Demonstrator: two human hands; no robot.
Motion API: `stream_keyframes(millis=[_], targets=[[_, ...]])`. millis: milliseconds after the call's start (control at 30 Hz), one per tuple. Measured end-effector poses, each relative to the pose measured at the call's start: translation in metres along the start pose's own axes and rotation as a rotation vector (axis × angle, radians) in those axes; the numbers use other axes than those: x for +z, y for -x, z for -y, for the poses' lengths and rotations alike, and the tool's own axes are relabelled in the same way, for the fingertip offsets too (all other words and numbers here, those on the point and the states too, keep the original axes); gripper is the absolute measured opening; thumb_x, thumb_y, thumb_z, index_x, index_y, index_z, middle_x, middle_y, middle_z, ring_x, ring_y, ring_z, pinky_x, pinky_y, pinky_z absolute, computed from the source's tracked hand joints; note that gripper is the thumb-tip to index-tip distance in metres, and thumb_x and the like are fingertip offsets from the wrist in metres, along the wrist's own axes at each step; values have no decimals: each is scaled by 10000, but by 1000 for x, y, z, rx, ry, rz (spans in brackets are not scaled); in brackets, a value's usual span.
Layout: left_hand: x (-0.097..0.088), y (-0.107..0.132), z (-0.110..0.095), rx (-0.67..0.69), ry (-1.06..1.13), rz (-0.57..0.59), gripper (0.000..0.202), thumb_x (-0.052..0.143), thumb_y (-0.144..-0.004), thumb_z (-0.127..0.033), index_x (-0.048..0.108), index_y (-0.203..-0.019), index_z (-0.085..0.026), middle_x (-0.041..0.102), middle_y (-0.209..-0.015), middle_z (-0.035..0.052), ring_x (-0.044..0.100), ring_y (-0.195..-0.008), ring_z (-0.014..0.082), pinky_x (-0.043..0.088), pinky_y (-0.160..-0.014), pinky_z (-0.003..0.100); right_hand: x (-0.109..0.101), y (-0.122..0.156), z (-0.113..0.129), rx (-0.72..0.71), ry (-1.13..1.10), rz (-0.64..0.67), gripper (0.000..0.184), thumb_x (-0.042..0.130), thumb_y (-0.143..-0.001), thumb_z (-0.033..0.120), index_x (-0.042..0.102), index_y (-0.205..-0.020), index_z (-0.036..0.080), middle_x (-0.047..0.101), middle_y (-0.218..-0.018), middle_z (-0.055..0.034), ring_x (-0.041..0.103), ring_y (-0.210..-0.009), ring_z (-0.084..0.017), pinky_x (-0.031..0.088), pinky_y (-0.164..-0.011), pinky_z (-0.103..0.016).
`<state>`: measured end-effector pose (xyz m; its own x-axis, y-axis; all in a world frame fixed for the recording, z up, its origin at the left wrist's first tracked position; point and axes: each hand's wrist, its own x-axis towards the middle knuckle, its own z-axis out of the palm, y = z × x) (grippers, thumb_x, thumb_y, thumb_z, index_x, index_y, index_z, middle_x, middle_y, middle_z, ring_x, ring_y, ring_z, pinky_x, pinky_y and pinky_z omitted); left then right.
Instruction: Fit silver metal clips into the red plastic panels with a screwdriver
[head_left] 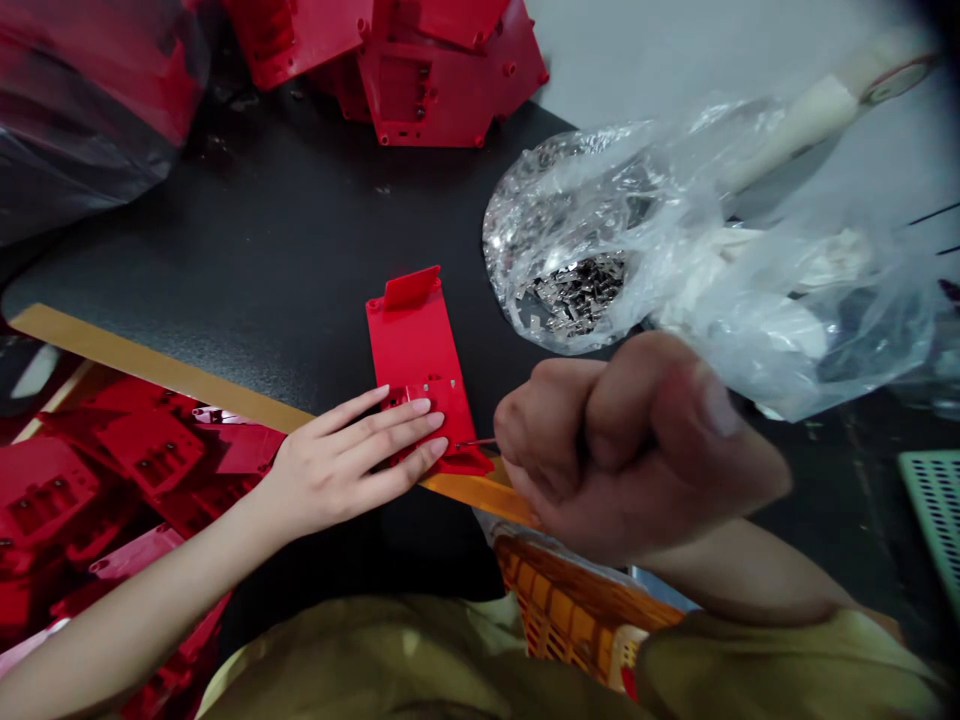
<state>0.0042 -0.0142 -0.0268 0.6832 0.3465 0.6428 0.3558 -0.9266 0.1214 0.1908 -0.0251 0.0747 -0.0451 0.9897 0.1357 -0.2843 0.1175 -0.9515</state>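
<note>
A flat red plastic part (420, 370) with a raised tab at its far end lies on the black table (247, 260). My left hand (345, 465) rests on its near end, fingers spread and pressing down. My right hand (630, 445) is a closed fist beside the part. A thin metal shaft (476, 442), likely a small screwdriver, sticks out of that fist toward the part's near corner. The rest of the tool is hidden in my fingers. A clear plastic bag of small metal pieces (577, 290) lies just beyond my right hand.
Stacked red plastic parts (112, 470) fill the lower left, and more (420, 70) lie at the far end of the table. A tan strip (157, 370) runs along the table edge. An orange basket (570, 610) sits below it, and a green perforated tray (934, 510) sits at the right.
</note>
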Motion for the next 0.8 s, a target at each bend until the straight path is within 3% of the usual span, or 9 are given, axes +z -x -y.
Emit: stream_keyframes(millis=[167, 333, 633, 800], targets=[[0, 0, 0, 1, -12, -11, 244, 634, -899, -151, 638, -1141, -181, 720, -1172, 46, 644, -1157, 162, 470, -1100, 372, 2, 2, -9, -11, -9, 29, 551, 590, -903, 453, 305, -501, 206, 373, -381, 57, 274, -332, -92, 202, -361, -291], [0, -2, 0, -4, -1, -19, 239, 650, -884, -135, 648, -1121, -171, 728, -1152, 59, 654, -1142, 169, 481, -1088, 378, 8, 4, -10, -51, -13, -52, 585, 586, -900, 486, 276, -502, 190, 330, -372, 62, 246, -332, -75, 193, -368, -276], [-1, -4, -1, 0, -7, -25, 218, 639, -893, -133, 653, -1106, -174, 731, -1140, 53, 664, -1122, 162, 497, -1069, 368, 10, 2, -10, -43, -15, -77, 609, 595, -890, 498, 258, -496, 179, 319, -357, 62, 235, -325, -66, 183, -366, -274], [0, -4, -1, 3, 2, -32, 216, 641, -889, -128, 655, -1102, -165, 736, -1125, 64, 671, -1110, 166, 494, -1069, 364, 5, 4, -7, 6, -10, 11, 586, 613, -884, 466, 279, -499, 177, 351, -376, 61, 302, -342, -68, 256, -376, -259]])
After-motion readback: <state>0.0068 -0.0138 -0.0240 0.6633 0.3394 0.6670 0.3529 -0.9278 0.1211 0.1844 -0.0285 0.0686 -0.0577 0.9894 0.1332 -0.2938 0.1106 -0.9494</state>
